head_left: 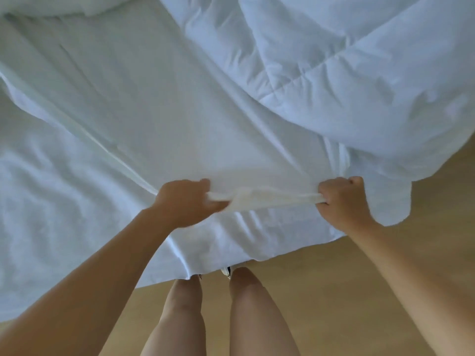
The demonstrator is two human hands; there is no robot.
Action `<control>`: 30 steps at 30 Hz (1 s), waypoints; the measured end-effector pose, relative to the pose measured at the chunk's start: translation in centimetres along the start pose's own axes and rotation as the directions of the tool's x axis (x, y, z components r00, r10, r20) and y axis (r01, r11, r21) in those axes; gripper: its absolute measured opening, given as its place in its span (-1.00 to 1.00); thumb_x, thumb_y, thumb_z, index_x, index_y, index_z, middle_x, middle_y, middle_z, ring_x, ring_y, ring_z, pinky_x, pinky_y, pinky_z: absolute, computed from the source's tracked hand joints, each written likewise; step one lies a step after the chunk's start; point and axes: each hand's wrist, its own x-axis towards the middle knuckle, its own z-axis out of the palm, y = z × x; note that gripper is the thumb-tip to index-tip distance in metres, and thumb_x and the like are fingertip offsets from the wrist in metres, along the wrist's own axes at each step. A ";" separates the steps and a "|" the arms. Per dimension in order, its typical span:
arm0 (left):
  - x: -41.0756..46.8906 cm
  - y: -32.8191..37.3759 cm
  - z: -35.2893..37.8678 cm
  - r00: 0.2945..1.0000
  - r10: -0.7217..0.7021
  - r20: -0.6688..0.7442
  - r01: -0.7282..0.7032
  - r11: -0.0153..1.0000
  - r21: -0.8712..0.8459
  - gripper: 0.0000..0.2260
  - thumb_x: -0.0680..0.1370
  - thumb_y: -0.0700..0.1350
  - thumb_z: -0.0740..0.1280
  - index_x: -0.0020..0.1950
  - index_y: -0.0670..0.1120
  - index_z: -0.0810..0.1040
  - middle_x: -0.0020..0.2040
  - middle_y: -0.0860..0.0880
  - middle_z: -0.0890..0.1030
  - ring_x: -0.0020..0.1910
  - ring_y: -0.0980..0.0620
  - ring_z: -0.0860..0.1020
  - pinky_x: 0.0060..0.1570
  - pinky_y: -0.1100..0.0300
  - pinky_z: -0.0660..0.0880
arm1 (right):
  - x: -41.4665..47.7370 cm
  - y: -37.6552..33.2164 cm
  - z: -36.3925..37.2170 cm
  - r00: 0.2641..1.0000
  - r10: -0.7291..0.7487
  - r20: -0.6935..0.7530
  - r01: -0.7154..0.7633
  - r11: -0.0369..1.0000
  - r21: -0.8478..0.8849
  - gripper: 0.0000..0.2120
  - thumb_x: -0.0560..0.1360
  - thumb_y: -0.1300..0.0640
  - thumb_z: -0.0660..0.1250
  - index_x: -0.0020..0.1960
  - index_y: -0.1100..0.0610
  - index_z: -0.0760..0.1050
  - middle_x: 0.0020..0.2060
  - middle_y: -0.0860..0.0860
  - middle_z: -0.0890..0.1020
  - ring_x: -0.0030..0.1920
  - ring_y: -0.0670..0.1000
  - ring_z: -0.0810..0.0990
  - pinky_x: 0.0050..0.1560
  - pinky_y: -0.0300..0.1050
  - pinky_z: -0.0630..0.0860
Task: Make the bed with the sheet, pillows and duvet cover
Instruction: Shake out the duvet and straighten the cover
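A white duvet cover (154, 104) lies spread flat over the bed, its near edge bunched into a thick fold between my hands. My left hand (185, 201) pinches that edge at the left of the fold. My right hand (341, 199) grips the same edge in a closed fist farther right. A puffy quilted white duvet (347, 68) lies heaped on the right half of the bed, overhanging its corner. A white sheet (51, 191) covers the bed underneath and hangs over the near side. A white pillow edge (51, 6) shows at the far left.
Light wooden floor (347, 278) runs along the near side and right of the bed. My bare legs (218, 317) stand close against the bed's edge, with shoe tips partly hidden under the hanging cloth.
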 end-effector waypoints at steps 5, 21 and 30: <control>-5.2 -3.2 1.9 0.991 -0.107 0.082 0.088 0.975 0.202 -0.53 0.50 0.38 -0.04 -0.28 0.03 0.35 -0.33 0.14 0.46 -0.25 0.12 0.46 -0.32 0.25 0.28 | 4.3 -4.8 -0.2 0.943 -0.136 0.303 0.114 0.990 0.089 -0.73 0.52 0.11 0.18 0.19 0.17 0.40 0.10 0.05 0.46 0.14 0.10 0.43 0.10 -0.02 0.33; 11.2 16.7 -22.7 0.656 0.259 -0.709 -0.066 0.955 0.289 -0.26 0.41 -0.18 0.38 0.53 0.00 0.13 0.47 -0.12 0.24 0.44 -0.16 0.19 0.34 -0.13 0.16 | 24.4 7.8 -15.0 0.986 0.164 -0.003 -0.150 0.912 0.381 -0.29 0.47 -0.07 0.28 0.51 0.07 0.05 0.25 0.14 0.51 0.23 0.19 0.49 0.20 0.00 0.34; 14.8 10.7 -30.6 0.998 -0.007 -0.065 0.065 0.253 0.965 -0.08 0.35 0.53 0.05 0.55 0.03 -0.01 0.54 -0.06 0.10 0.53 -0.11 -0.05 0.32 -0.32 -0.32 | 7.6 1.2 -6.8 0.820 -0.560 0.118 0.393 0.702 0.594 -0.48 0.49 0.07 0.16 0.44 -0.16 0.22 0.10 0.05 0.62 0.11 0.16 0.56 0.15 -0.08 0.44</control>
